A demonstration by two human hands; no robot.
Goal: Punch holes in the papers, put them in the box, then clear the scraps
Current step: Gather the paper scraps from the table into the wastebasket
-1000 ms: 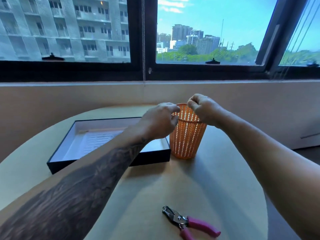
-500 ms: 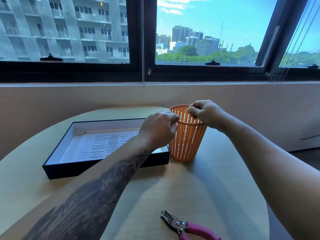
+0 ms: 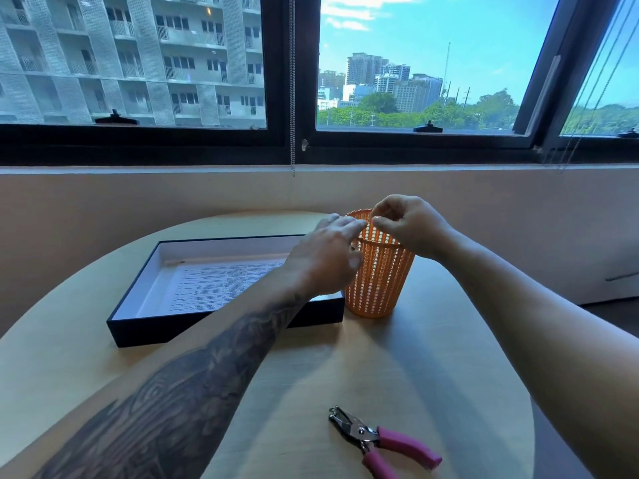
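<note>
An orange mesh basket stands upright on the round table, touching the right end of a shallow black box. Printed papers lie flat inside the box. My left hand hovers at the basket's left rim with its fingers stretched out toward the opening. Over the basket's mouth, my right hand has loosely curled fingers and a gap between thumb and forefinger. I see nothing held in either hand; any scraps are too small to make out. A pink-handled hole punch lies near the front edge.
The pale wooden table curves away at the right and front. Behind it runs a low beige wall under a wide black-framed window, with a bead chain hanging in the middle.
Both hands were tight fists at the basket rim. Now the left fingers have straightened and the right hand has loosened above the opening. The view has shifted slightly.
</note>
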